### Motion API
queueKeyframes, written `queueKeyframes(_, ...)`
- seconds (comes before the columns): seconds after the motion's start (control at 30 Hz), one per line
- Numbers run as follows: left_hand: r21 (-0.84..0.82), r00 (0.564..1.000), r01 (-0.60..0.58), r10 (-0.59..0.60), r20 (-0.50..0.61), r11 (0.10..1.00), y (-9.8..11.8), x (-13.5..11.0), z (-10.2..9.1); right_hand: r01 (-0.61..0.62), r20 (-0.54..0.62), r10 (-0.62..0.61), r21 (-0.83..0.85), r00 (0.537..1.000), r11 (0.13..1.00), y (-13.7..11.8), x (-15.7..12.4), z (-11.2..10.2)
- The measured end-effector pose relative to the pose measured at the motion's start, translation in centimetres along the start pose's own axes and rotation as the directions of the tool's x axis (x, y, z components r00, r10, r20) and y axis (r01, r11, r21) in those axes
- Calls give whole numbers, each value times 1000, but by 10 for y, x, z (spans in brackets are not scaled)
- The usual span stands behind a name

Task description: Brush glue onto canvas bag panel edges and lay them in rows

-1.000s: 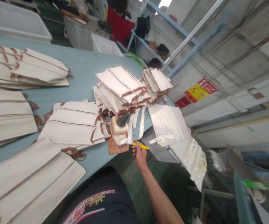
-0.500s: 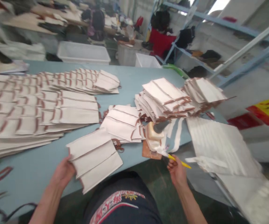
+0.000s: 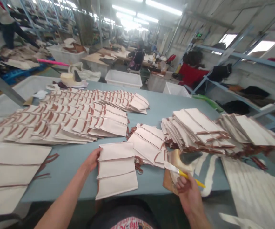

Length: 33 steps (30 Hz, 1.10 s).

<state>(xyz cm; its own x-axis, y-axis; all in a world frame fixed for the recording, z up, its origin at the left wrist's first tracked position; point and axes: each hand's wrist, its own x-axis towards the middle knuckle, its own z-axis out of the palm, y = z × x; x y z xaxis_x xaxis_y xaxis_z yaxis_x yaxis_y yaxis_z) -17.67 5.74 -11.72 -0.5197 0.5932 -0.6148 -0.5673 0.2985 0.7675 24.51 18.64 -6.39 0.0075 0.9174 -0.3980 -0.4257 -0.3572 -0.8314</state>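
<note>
The right hand [image 3: 187, 190] grips a yellow-handled brush [image 3: 192, 179], its bristles apart from the three-section canvas panel [image 3: 117, 170] pinched by the left hand [image 3: 93, 159] at the table's [image 3: 151, 184] front edge. Fanned panels [image 3: 73, 124] cover the left side; stacked panels [image 3: 197, 124] sit toward the right edge. Which are already brushed cannot be told.

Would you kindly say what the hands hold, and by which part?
The right hand holds a brush by its yellow handle; the left hand, a cream panel by its upper left corner.
</note>
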Motion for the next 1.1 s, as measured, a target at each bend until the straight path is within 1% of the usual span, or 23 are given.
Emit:
queueKeyframes(0.1, 103, 999, -46, 44, 30, 994, 5, -9, 1, -2, 130, 5, -27, 992, 1000, -3, -22, 53)
queueKeyframes(0.17, 185, 993, -114, 107, 46, 976, 5, -23, 4, 15, 208, -5, -47, 978, 999, -8, -38, 82)
queueKeyframes(0.23, 276, 980, -201, 190, 66, 940, 4, -45, 9, 57, 219, -41, -67, 975, 996, -14, -53, 104)
queueKeyframes(0.3, 366, 955, -295, 276, 106, 883, 1, -75, 15, 95, 264, -68, -90, 962, 991, -22, -67, 121)
queueKeyframes(0.37, 438, 918, -396, 359, 168, 807, -1, -109, 23, 129, 322, -91, -100, 942, 987, -30, -80, 133)
queueKeyframes(0.43, 474, 866, -499, 441, 237, 725, -2, -141, 32, 154, 375, -106, -100, 921, 983, -37, -90, 141)
queueKeyframes(0.5, 482, 813, -581, 502, 297, 656, -2, -166, 43, 170, 408, -116, -99, 906, 981, -43, -97, 146)
queueKeyframes(0.53, 492, 765, -640, 555, 328, 591, -2, -175, 48, 177, 418, -118, -104, 901, 979, -46, -100, 147)
queueKeyframes(0.57, 511, 687, -713, 627, 369, 481, -1, -181, 53, 182, 428, -117, -113, 896, 977, -48, -102, 146)
queueKeyframes(0.6, 532, 579, -781, 699, 420, 328, -1, -184, 58, 184, 438, -112, -126, 892, 975, -49, -104, 145)
queueKeyframes(0.63, 547, 457, -823, 753, 474, 154, -1, -186, 62, 185, 447, -104, -142, 888, 972, -51, -106, 144)
queueKeyframes(0.67, 553, 345, -833, 777, 527, -5, -1, -186, 65, 185, 455, -95, -157, 885, 970, -52, -106, 142)
queueKeyframes(0.7, 555, 271, -823, 778, 567, -118, -2, -185, 68, 185, 462, -87, -172, 883, 968, -53, -107, 139)
queueKeyframes(0.73, 562, 242, -808, 771, 590, -176, -4, -184, 71, 187, 466, -81, -186, 881, 965, -54, -107, 137)
queueKeyframes(0.77, 572, 234, -793, 762, 603, -209, -6, -182, 73, 192, 467, -80, -199, 881, 961, -55, -106, 135)
queueKeyframes(0.83, 590, 239, -767, 740, 628, -253, -12, -180, 78, 208, 465, -82, -226, 882, 952, -57, -105, 132)
queueKeyframes(0.93, 580, 221, -752, 709, 670, -314, -23, -176, 85, 235, 475, -85, -266, 876, 935, -62, -103, 128)
queueKeyframes(1.03, 561, 202, -757, 697, 688, -334, -37, -170, 93, 275, 491, -97, -305, 866, 912, -69, -103, 123)
queueKeyframes(1.1, 566, 201, -756, 705, 680, -330, -47, -165, 96, 300, 511, -89, -348, 855, 888, -74, -103, 120)
